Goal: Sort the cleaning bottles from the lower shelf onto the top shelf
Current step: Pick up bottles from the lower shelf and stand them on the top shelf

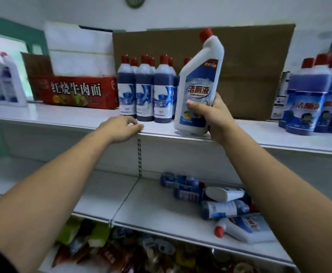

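One white bottle point(198, 83) meets the top shelf point(62, 118), right hand point(210, 113) wrapped around it, beside matching blue bottles point(144, 89); left hand point(121, 128), loosely curled and empty, steadies on the edge.

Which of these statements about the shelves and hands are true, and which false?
1. The right hand holds a white angled-neck plastic bottle with a red cap. True.
2. The left hand holds a bottle. False: its grip is empty, fingers at the white top shelf edge.
3. Dark blue red-capped bottles stand upright on the top shelf. True.
4. The lower shelf is cleared. False: several bottles lie there on their sides.
5. The red printed carton sits right of the held bottle. False: left.
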Available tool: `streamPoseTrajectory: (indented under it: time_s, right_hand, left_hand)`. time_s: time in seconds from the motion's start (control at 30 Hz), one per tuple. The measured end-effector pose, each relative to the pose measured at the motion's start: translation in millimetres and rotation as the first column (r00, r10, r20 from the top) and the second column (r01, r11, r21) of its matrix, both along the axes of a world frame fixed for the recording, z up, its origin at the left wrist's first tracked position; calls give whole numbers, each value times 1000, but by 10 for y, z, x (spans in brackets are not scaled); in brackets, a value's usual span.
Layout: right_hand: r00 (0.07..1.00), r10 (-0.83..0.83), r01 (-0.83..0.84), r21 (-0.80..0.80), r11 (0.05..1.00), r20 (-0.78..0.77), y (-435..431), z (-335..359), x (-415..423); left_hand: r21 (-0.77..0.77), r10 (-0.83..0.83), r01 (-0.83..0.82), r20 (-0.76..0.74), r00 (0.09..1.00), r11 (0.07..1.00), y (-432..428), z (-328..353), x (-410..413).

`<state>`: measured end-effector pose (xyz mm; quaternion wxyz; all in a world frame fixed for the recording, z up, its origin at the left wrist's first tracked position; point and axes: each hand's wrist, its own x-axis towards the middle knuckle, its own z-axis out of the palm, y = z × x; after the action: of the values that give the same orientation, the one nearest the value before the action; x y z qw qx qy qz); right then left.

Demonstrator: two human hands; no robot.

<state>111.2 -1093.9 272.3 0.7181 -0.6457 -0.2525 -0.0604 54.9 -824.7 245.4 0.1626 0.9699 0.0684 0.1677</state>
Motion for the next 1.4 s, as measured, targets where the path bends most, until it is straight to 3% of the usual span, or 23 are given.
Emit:
streamPoseTrajectory:
  time_s: [0.3, 0.63, 0.8, 1.1, 1.4]
  right_hand:
    - [995, 102, -102, 14, 995, 13, 2392, 54, -169]
    - [966, 258, -258, 21, 966, 6, 4277, 231, -85]
    - [967, 257, -257, 33, 966, 4, 5122, 378, 21]
    - [954, 279, -268, 102, 958, -113, 6489, 365, 60]
    - [966, 204, -209, -16, 978, -156, 7361, 293, 59]
  left_hand:
    - [-58, 111, -107, 66, 992, 993, 1800, -48, -179]
    - [-118, 227, -217, 74, 971, 969, 3484, -58, -339]
    - [-104, 231, -230, 4, 973, 968, 4416, 14, -198]
    - [-138, 255, -251, 7, 967, 958, 5818, 42, -117]
    - [-54, 128, -130, -54, 990, 990, 6962, 139, 47]
